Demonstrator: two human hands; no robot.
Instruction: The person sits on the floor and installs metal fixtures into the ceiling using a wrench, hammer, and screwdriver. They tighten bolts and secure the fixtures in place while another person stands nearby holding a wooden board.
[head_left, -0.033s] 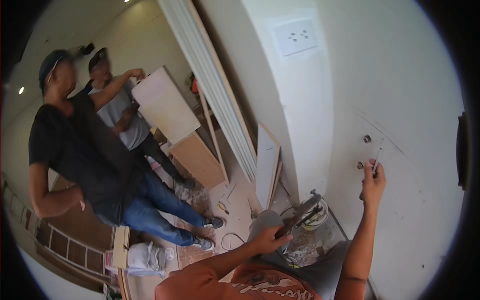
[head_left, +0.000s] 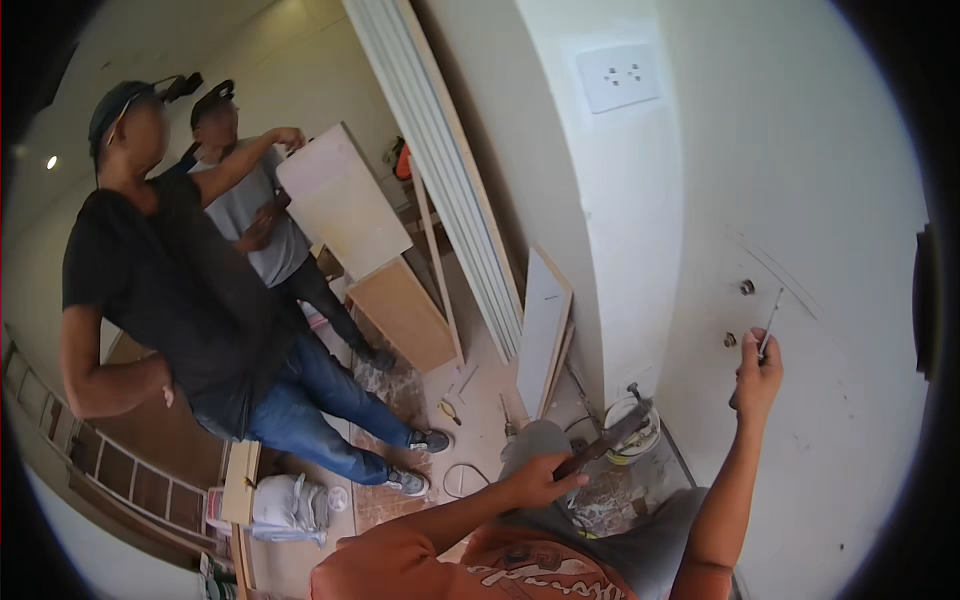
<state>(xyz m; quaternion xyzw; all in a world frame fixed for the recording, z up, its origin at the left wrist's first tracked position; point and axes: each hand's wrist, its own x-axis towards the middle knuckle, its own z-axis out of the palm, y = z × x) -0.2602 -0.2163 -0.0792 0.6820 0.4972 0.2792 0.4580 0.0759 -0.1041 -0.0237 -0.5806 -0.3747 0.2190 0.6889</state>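
Note:
Down in front of my lap, my left hand (head_left: pixel 540 483) is wrapped round the brown handle of a long dark hand tool (head_left: pixel 605 440). Its greyish far end reaches over a bucket (head_left: pixel 640 440); what kind of tool it is I cannot make out. My right hand (head_left: pixel 757 377) is raised at the white wall (head_left: pixel 800 430), closed round a screwdriver (head_left: pixel 770 325) whose thin metal shaft points up. Close to its fingers, two small round metal fittings (head_left: pixel 747 287) sit in the wall, one above the other. Thin curved lines mark the wall nearby.
Two people stand at the left, one in a dark shirt (head_left: pixel 170 260), with an arm stretched to a pale board (head_left: pixel 345 200). Long panels (head_left: pixel 440 150) lean against the wall, with shorter boards (head_left: pixel 540 335) beside them. Pliers (head_left: pixel 449 411) and a filled bag (head_left: pixel 290 508) lie on the floor.
The whole view has shifted slightly. The dark tool in my left hand has turned a little and dipped toward the bucket. The screwdriver's shaft leans slightly more to the right.

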